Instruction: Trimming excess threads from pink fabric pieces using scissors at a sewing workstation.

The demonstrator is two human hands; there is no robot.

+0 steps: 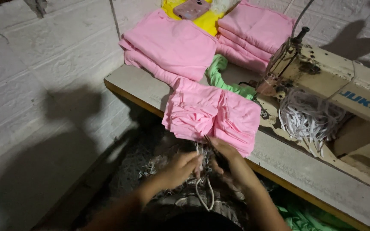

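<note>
White elastic cord (205, 188) hangs looped below our pinch, long axis vertical; our left hand (180, 169) and right hand (225, 158) clamp its upper end, small dark snips (216, 152) in the right.

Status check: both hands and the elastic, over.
Left hand pinching white elastic. Right hand on it too, dark tool in fingers. Pink fabric pile just beyond.
</note>
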